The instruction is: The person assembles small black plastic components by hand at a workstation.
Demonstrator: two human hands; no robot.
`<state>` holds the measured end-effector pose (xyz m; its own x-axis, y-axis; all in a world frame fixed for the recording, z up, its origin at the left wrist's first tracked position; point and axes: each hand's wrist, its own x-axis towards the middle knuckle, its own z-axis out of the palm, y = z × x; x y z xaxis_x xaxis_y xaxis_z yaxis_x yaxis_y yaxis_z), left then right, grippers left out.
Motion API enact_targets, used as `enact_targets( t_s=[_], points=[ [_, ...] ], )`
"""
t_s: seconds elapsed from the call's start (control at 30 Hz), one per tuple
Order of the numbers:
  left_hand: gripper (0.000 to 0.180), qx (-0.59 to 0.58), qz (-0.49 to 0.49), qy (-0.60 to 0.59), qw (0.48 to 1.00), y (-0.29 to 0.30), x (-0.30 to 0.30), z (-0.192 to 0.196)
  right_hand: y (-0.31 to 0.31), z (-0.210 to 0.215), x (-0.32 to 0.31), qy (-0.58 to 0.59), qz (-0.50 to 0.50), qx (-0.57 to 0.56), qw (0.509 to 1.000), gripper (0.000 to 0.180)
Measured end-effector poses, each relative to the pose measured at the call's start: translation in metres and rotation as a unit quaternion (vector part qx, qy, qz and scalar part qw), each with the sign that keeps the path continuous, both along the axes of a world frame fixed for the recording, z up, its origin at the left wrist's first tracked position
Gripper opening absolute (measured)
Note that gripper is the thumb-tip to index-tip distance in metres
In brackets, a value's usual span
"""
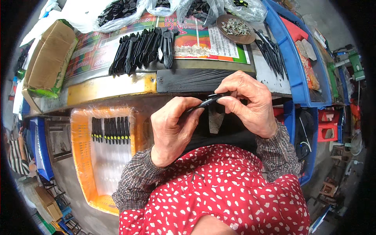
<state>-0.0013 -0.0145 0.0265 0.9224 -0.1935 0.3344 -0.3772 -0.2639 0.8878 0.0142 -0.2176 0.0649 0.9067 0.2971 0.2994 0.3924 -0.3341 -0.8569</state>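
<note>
A person in a red, white-dotted apron (219, 188) and checked sleeves (137, 180) works at the front edge of a cluttered bench (117, 88), both hands raised just above the lap. The left hand (172, 129) is closed around the near end of a slim black part (207, 101), fingers curled and thumb pressed along it, apparently to keep it steady. The right hand (246, 103) arches over from the other side, wrist bent, its fingertips (225, 100) pinched on the far end of the same part, a grip that looks suited to fine fitting. The part lies between the two hands, tilted up toward the right, held clear of the bench.

Below the person's left, an orange crate (82, 156) lined with clear plastic holds a short row of black pieces with yellow tips (111, 129), laid side by side, seemingly sorted there within easy reach. On the bench beyond, a fan of black handles (143, 49) lies on a bright printed sheet (196, 35). A round dish of small metal screws (235, 28) sits farther back to the right, beside loose black rods (270, 51) and a blue bin (295, 74). A cardboard box (49, 58) stands at the far left, with clear bags of black parts (121, 9) along the back.
</note>
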Motion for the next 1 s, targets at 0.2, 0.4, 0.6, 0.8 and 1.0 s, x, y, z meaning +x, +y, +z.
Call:
enact_targets(
  t_s=[0.2, 0.4, 0.6, 0.8, 1.0],
  points=[
    [0.019, 0.068, 0.008, -0.075, 0.995, 0.003, 0.0, 0.001, 0.001, 0.0, -0.003, 0.071, 0.018, 0.027, 0.997, 0.014],
    [0.023, 0.091, 0.007, -0.116, 0.989, 0.004, -0.001, -0.001, 0.003, -0.002, -0.006, 0.119, 0.023, 0.057, 0.991, 0.011],
    [0.023, 0.091, 0.004, -0.161, 0.983, 0.004, 0.0, -0.005, 0.001, -0.004, -0.004, 0.149, 0.043, 0.05, 0.987, 0.009],
    [0.024, 0.097, -0.009, -0.144, 0.985, 0.005, 0.002, -0.006, -0.002, -0.004, -0.002, 0.161, 0.064, 0.047, 0.984, 0.008],
    [0.021, 0.073, -0.019, -0.129, 0.989, 0.005, 0.004, -0.01, -0.003, -0.01, -0.003, 0.186, 0.068, 0.072, 0.978, 0.007]
  ],
)
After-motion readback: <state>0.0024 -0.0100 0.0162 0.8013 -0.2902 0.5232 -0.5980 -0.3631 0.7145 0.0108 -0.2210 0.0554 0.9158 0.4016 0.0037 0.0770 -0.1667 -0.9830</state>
